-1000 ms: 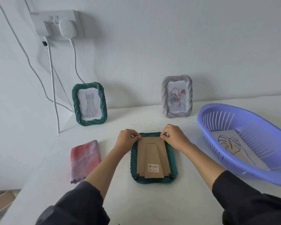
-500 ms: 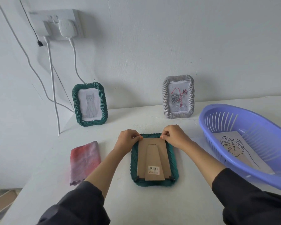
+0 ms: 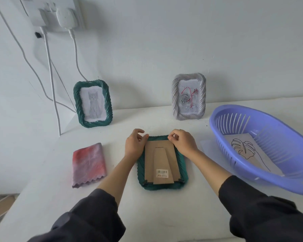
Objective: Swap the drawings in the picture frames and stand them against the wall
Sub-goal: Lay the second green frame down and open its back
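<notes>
My left hand point(image 3: 134, 145) curls at the top left corner of the face-down green frame point(image 3: 163, 187), which lies flat on the bench point(image 3: 164, 215); I cannot tell whether it grips. My right hand point(image 3: 184, 144) pinches the top right corner. The cardboard back point(image 3: 150, 159) bears a barcode sticker point(image 3: 162, 172), too small to read. My left forefinger has lifted since half a second ago.

Loosened the left hand point(image 3: 135, 145) on the face-down green frame point(image 3: 162, 186).
Uncurled it from a tight fist at the top left corner, raising the fingers point(image 3: 138, 131) clear and apart from the thumb; shifted the right hand point(image 3: 184, 144) only a little, fingertips point(image 3: 171, 137) pinched at the frame's top right corner by the cardboard backing point(image 3: 162, 154); tipped the view slightly downward, cropping the wall socket point(image 3: 56, 13).
</notes>
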The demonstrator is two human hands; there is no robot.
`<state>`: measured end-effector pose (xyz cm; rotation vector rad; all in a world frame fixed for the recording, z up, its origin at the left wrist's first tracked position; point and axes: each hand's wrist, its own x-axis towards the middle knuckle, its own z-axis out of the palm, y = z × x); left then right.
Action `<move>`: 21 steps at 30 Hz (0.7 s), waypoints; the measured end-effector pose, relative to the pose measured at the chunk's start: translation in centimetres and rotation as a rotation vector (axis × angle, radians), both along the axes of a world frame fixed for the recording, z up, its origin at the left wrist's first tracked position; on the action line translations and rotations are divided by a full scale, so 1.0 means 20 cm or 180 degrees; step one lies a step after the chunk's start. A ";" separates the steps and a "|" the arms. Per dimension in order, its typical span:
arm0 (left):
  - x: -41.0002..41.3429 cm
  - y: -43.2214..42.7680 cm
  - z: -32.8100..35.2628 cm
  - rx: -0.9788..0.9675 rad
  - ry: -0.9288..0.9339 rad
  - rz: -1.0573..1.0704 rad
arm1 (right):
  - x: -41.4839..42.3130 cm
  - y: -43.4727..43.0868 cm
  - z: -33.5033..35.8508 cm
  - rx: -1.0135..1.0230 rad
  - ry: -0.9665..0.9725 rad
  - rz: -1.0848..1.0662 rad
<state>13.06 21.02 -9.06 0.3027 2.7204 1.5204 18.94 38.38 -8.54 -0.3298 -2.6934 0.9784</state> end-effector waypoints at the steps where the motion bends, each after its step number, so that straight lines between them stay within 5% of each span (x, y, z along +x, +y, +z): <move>1: 0.01 -0.01 0.01 0.0128 -0.0107 -0.0022 | 0.02 0.00 -0.02 -0.0156 0.0083 -0.0015; 6: 0.07 -0.11 0.01 0.0622 -0.0221 -0.0016 | 0.17 -0.01 -0.03 -0.0739 0.0582 -0.0169; 14: 0.32 -0.25 -0.01 -0.0141 0.0134 -0.0547 | 0.46 -0.06 -0.07 -0.0391 0.0259 0.0538; 21: 0.46 -0.37 0.00 -0.0353 -0.0031 -0.1193 | 0.62 -0.06 -0.06 -0.0773 -0.0028 0.0777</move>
